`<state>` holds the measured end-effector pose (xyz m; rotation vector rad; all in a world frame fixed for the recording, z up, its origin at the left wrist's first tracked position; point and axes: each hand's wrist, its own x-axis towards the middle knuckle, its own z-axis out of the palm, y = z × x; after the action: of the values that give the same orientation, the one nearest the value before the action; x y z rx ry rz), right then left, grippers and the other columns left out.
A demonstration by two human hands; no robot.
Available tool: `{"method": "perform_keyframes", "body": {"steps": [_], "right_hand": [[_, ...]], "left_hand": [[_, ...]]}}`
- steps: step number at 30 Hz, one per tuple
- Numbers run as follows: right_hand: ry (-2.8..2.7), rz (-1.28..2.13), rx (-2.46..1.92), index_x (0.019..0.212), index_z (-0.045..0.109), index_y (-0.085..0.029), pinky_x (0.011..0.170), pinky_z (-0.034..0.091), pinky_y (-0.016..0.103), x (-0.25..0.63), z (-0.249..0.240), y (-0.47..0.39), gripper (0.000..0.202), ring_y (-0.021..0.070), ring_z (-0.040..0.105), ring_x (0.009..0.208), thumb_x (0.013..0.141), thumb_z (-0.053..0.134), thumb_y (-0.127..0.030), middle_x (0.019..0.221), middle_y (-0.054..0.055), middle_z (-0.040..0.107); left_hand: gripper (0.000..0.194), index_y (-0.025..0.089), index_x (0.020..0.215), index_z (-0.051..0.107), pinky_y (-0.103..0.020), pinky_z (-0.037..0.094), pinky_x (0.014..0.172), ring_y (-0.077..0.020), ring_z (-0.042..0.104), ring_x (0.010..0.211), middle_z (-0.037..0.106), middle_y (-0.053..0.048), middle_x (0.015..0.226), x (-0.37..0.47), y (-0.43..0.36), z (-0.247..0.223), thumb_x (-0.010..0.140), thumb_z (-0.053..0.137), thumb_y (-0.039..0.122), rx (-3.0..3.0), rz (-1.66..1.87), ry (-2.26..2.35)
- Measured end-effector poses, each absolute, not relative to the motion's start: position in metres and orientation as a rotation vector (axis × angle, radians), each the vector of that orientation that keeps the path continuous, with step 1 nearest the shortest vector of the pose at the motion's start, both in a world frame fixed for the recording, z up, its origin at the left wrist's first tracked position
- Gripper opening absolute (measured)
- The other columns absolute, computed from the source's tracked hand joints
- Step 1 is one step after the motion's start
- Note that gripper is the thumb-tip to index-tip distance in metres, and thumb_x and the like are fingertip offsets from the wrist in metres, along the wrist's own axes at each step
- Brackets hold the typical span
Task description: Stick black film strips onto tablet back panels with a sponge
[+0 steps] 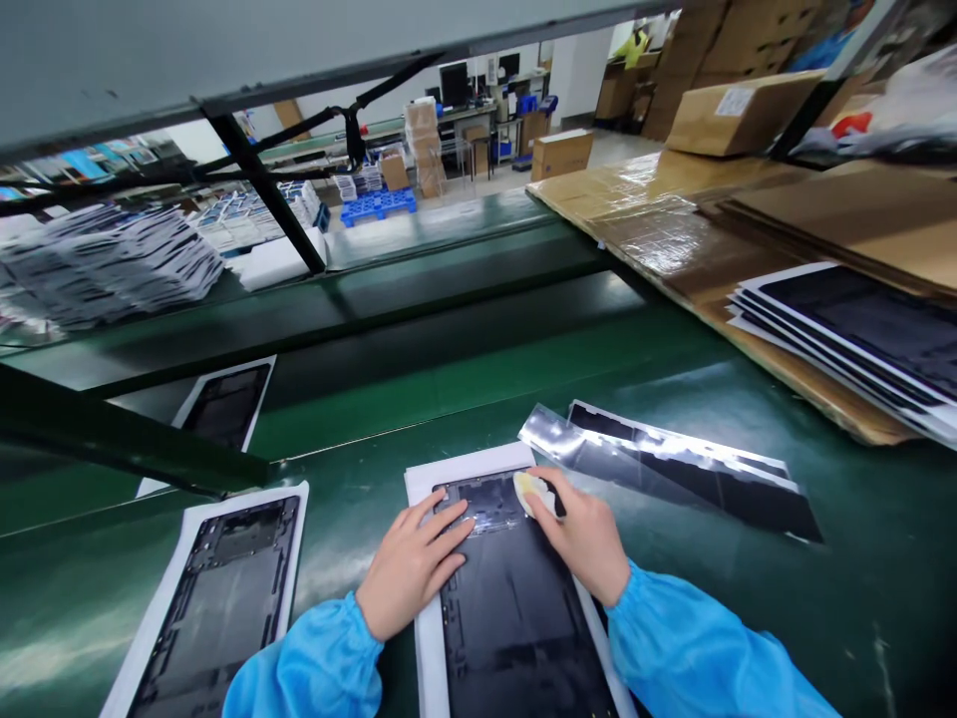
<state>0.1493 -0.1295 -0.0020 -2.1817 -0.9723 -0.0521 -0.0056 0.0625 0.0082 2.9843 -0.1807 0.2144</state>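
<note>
1. Left hand [415, 568]: bare, fingers spread wide, fingertips laid on the black panel; grasps nothing that shows
2. Right hand [587, 534]: bare, thumb and fingers narrowed on a pale pad [529, 489], held at the panel's far right corner
3. Black panel [515, 598]: one, flat, directly under both hands and running back toward the wearer; glossy patch between the hands (nature of the gloss cannot be told)
4. White sheets [478, 462]: beneath the black panel, edges showing beyond and to either side of it
5. Film strips [718, 489]: clear and black, overlapping, just beyond and to the right of the right hand
6. Second panel [224, 588]: dark, on a white backing, left of the left hand, well apart from the black panel
7. Stacked panels [867, 319]: dark with white borders, far right of the right hand, upon cardboard [643, 219]
8. Bench [336, 519]: green, shiny, under items 3 to 6
9. Sleeves [314, 658]: blue, gathered at both wrists
</note>
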Motion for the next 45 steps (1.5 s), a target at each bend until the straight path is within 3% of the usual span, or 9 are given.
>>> {"method": "perform_keyframes", "body": {"steps": [9, 15, 19, 22, 30, 35, 37, 41, 45], "right_hand": [[-0.912, 0.007, -2.125, 0.106, 0.062, -0.019, 0.048, 0.041, 0.027, 0.154, -0.002, -0.122, 0.031, 0.0222, 0.061, 0.048, 0.094, 0.039, -0.036, 0.061, 0.001, 0.064], [-0.621, 0.184, -1.865, 0.108, 0.061, -0.021, 0.056, 0.049, 0.029, 0.156, -0.002, -0.126, 0.032, 0.0232, 0.066, 0.063, 0.087, 0.048, -0.041, 0.081, 0.003, 0.070], [-0.410, 0.187, -1.734, 0.098, 0.064, -0.019, 0.071, 0.054, 0.036, 0.164, -0.004, -0.131, 0.036, 0.0282, 0.067, 0.080, 0.081, 0.056, -0.049, 0.089, 0.007, 0.071], [-0.284, 0.215, -1.686, 0.093, 0.065, -0.017, 0.077, 0.054, 0.042, 0.174, -0.005, -0.138, 0.041, 0.0316, 0.067, 0.084, 0.075, 0.061, -0.053, 0.091, 0.010, 0.071], [-0.303, 0.355, -1.664, 0.093, 0.067, -0.016, 0.084, 0.053, 0.044, 0.180, -0.002, -0.142, 0.045, 0.0332, 0.065, 0.089, 0.074, 0.062, -0.057, 0.093, 0.011, 0.070], [-0.542, 0.339, -1.566, 0.090, 0.070, -0.020, 0.102, 0.042, 0.044, 0.169, 0.004, -0.143, 0.039, 0.0329, 0.050, 0.119, 0.077, 0.066, -0.056, 0.130, 0.011, 0.054], [-0.619, 0.429, -1.514, 0.086, 0.072, -0.020, 0.102, 0.042, 0.044, 0.158, 0.007, -0.142, 0.037, 0.0329, 0.051, 0.118, 0.078, 0.066, -0.055, 0.128, 0.012, 0.055], [-0.598, 0.565, -1.515, 0.088, 0.072, -0.019, 0.083, 0.054, 0.041, 0.142, 0.015, -0.140, 0.037, 0.0308, 0.065, 0.087, 0.077, 0.067, -0.054, 0.092, 0.010, 0.069], [-0.419, 0.362, -1.478, 0.092, 0.071, -0.017, 0.077, 0.055, 0.039, 0.162, 0.024, -0.151, 0.045, 0.0301, 0.066, 0.081, 0.076, 0.068, -0.059, 0.088, 0.010, 0.071]], "left_hand": [[0.031, 0.027, 0.125, 0.060, -0.044, 0.052, 0.091, -0.0291, 0.047, 0.125, 0.057, -0.002, 0.132, -0.006, 0.063, 0.013, 0.098, 0.044, 0.029, 2.989, 0.261, -0.187], [0.025, 0.024, 0.111, 0.066, -0.049, 0.045, 0.099, -0.0264, 0.056, 0.111, 0.066, -0.005, 0.114, 0.030, 0.062, 0.017, 0.099, 0.046, 0.031, 2.938, 0.483, -0.072], [0.034, 0.015, 0.120, 0.060, -0.041, 0.052, 0.082, -0.0264, 0.059, 0.096, 0.064, -0.011, 0.108, 0.069, 0.062, 0.016, 0.092, 0.059, 0.035, 2.983, 0.471, 0.143], [0.016, 0.019, 0.103, 0.066, -0.032, 0.051, 0.070, -0.0207, 0.059, 0.081, 0.063, -0.005, 0.091, 0.080, 0.061, 0.014, 0.093, 0.060, 0.029, 2.968, 0.393, 0.165], [0.010, 0.017, 0.089, 0.061, -0.032, 0.044, 0.064, -0.0205, 0.055, 0.076, 0.060, -0.004, 0.085, 0.076, 0.057, 0.003, 0.095, 0.054, 0.021, 3.102, 0.563, -0.003], [0.024, 0.017, 0.089, 0.059, -0.031, 0.043, 0.061, -0.0184, 0.055, 0.067, 0.060, -0.003, 0.078, 0.074, 0.057, 0.019, 0.102, 0.039, 0.023, 3.090, 0.570, -0.012], [0.030, 0.017, 0.092, 0.059, -0.030, 0.043, 0.061, -0.0171, 0.056, 0.066, 0.062, -0.002, 0.078, 0.070, 0.055, 0.032, 0.104, 0.032, 0.025, 3.010, 0.665, -0.048], [0.021, 0.020, 0.109, 0.060, -0.038, 0.044, 0.089, -0.0225, 0.061, 0.095, 0.065, -0.007, 0.104, 0.059, 0.054, 0.052, 0.100, 0.046, 0.032, 2.826, 1.004, 0.034], [0.060, 0.019, 0.146, 0.033, -0.043, 0.043, 0.101, -0.0306, 0.047, 0.126, 0.046, -0.013, 0.141, 0.051, 0.053, 0.048, 0.095, 0.049, 0.047, 2.385, 0.924, 0.319]]}}
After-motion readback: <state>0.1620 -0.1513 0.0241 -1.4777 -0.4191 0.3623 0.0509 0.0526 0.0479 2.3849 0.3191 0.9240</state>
